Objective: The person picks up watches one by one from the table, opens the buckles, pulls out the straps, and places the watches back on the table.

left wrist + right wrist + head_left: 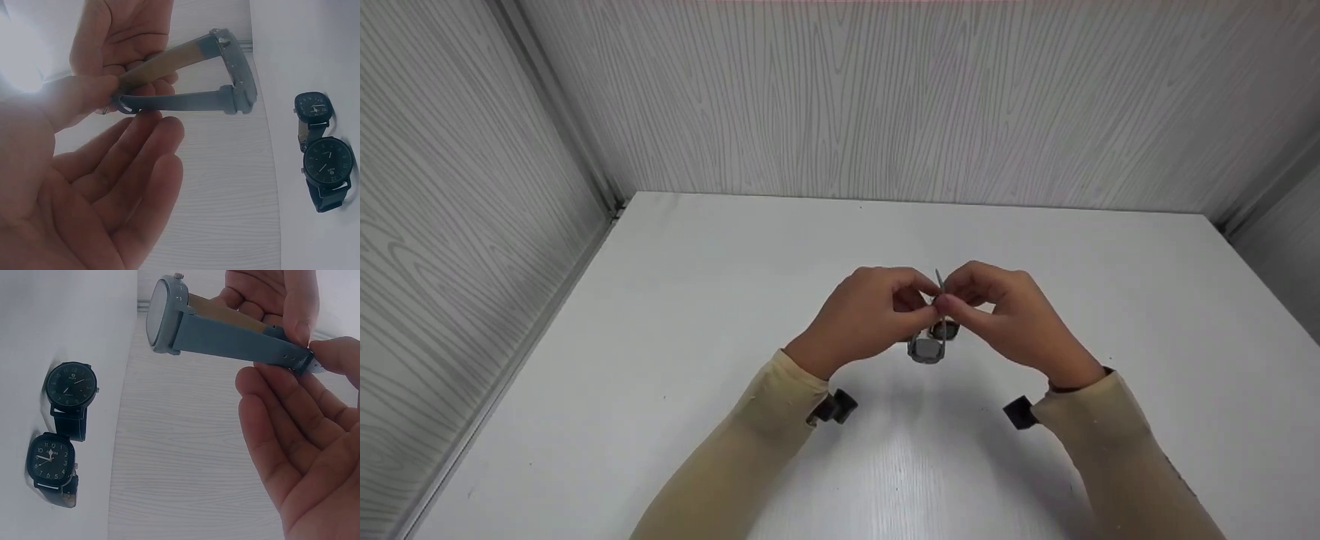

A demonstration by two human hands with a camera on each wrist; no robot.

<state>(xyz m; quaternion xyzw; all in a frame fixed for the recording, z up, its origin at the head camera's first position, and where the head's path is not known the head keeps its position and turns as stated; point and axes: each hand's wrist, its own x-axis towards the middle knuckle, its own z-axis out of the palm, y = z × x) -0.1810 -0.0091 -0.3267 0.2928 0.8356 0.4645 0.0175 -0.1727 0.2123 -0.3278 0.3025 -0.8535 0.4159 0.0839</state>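
Observation:
A grey-blue wristwatch (926, 350) hangs between both hands above the table, its strap bent into a long loop and its case at the lower end. My left hand (870, 315) pinches the strap ends by the buckle with thumb and fingers. Opposite it, my right hand (1012, 319) grips the same spot, thumb tip close to the buckle end. In the right wrist view the strap (230, 337) shows small holes near its tip and a tan inner side. Fingertips partly hide the buckle in both wrist views.
Two black-dialled watches lie on the white table beyond the held one: a round watch (72, 385) and a rounded-square watch (52, 458), close together. Wood-grained panels (840, 97) wall the table at the back and sides. A small black camera (1020, 412) sits at the right wrist.

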